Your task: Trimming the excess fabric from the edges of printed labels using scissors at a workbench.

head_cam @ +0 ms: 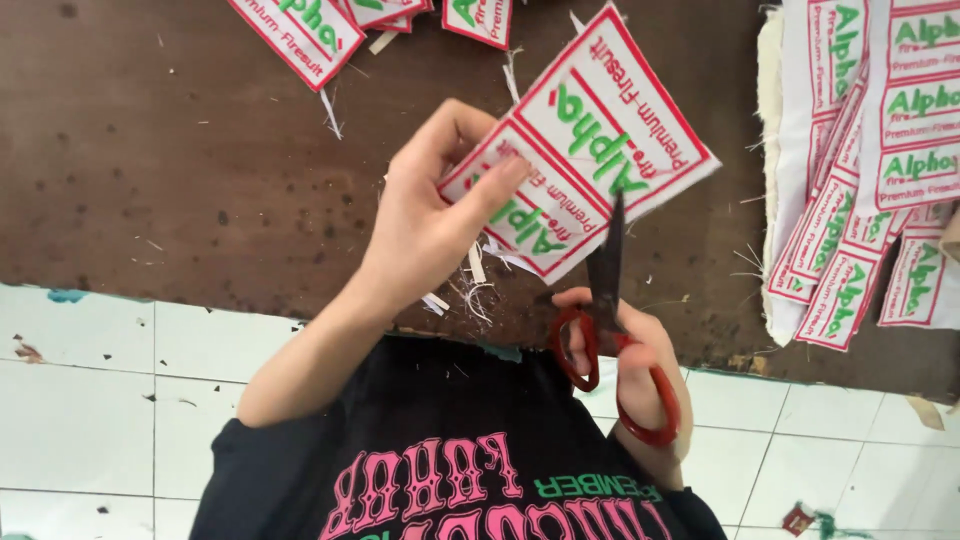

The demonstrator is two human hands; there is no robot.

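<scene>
We held a strip of two joined fabric labels (580, 150) just above the middle of the frame, white cloth with red borders and green lettering. Our left hand (425, 215) pinched its lower left end, thumb on top and fingers curled beneath, while our right hand (630, 365) gripped red-handled scissors (610, 330) below it, fingers through the loops. The dark blades pointed up and touched the strip at the red line between the two labels; how far apart they stood we could not tell.

We judged the strip light and thin, stiffer than plain cloth thanks to its stitching, yet apt to flop past the pinch. It looked neither slippery nor fragile, though the cut edges frayed, as loose threads (470, 290) on the brown tabletop (180, 150) suggested. The best hold seemed close beside the cutting line, to keep the cloth taut.

More cut labels (300, 30) lay at the upper left, and a large uncut batch (870, 170) filled the right edge.
</scene>
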